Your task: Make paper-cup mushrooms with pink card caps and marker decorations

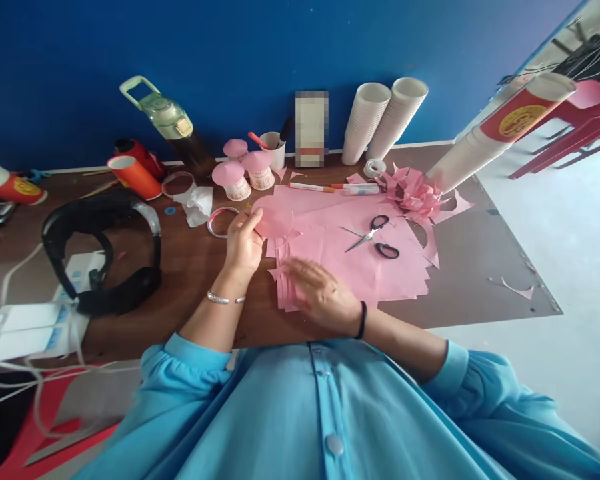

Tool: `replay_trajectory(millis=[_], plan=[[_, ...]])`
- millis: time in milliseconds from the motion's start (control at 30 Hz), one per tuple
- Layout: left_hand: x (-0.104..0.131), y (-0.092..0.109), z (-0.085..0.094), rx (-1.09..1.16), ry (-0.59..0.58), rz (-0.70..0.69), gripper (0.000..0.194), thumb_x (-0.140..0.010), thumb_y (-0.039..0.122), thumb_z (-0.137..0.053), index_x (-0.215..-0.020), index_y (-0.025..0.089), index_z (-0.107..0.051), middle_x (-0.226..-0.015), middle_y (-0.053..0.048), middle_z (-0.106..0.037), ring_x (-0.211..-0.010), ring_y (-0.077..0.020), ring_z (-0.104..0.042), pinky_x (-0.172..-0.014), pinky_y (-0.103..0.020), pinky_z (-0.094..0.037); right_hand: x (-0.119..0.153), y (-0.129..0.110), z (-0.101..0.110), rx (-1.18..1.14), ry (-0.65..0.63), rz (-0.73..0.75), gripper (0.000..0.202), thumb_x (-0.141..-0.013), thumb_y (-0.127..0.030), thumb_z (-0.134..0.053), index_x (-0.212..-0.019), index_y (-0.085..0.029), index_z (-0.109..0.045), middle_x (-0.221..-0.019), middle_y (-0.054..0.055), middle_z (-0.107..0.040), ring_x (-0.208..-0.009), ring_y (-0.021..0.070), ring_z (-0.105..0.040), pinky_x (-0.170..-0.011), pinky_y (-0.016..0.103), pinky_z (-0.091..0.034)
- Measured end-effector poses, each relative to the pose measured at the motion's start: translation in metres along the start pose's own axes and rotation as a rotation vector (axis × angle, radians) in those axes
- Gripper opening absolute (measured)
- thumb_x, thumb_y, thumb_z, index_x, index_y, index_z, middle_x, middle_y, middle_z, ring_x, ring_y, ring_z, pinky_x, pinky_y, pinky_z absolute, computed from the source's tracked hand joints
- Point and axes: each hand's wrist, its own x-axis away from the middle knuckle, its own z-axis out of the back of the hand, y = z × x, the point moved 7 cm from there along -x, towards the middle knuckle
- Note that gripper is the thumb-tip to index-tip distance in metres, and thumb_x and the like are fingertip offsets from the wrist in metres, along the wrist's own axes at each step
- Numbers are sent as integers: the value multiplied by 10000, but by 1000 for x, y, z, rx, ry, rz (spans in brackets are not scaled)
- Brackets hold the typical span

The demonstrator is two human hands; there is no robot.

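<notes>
Between the thumb and fingers of my left hand (245, 243) is a round pink paper disc (276, 219), raised over the left end of the paper stack. My right hand (323, 293) is stretched out flat, slightly blurred, low over the near left part of the pink paper sheets (395, 280); whether it touches them I cannot tell. Scissors (371, 238) with black handles lie spread on the sheets. Small paper cups with pink cone tops (259, 170) stand behind my left hand. A roll of clear tape (223, 222) lies just left of that hand.
Markers (313, 188) lie along the sheets' far edge. Crumpled pink scraps (415, 193) are heaped at the right, near stacked white cups (365, 123). A bottle (177, 130) stands at the back left. A black headset-like band (103, 250) and a white power strip (83, 280) occupy the left.
</notes>
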Motion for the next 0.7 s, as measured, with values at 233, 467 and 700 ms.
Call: replay_trajectory(millis=[233,467,700], plan=[[-5,12,9,-36,55,-91,371,-661,419,-872,-720,208,-573,-875,-5,-662,-858,-160,-655,-780,-282,-553,-35,8,1,13,-124,-5,375,-1040,-336,-536,-1361,-177,-648,-1512,136,-580,-1402,254,-532,-1186,422,-462],[-11,12,19,-51,160,-160,355,-662,409,-849,-691,201,-563,-792,8,-639,-791,-141,-635,-764,-266,-545,-73,35,11,230,-245,-202,342,-1023,-324,-559,-1296,-132,-634,-1252,189,-650,-1098,296,-643,-802,378,-588],[-16,19,30,26,161,-174,325,-670,373,-869,-766,192,-616,-836,16,-683,-846,-146,-659,-821,-277,-555,-119,-1,-29,237,-290,-5,374,-1069,-139,-311,-1079,-114,-683,-1074,145,-708,-955,241,-672,-788,359,-533]])
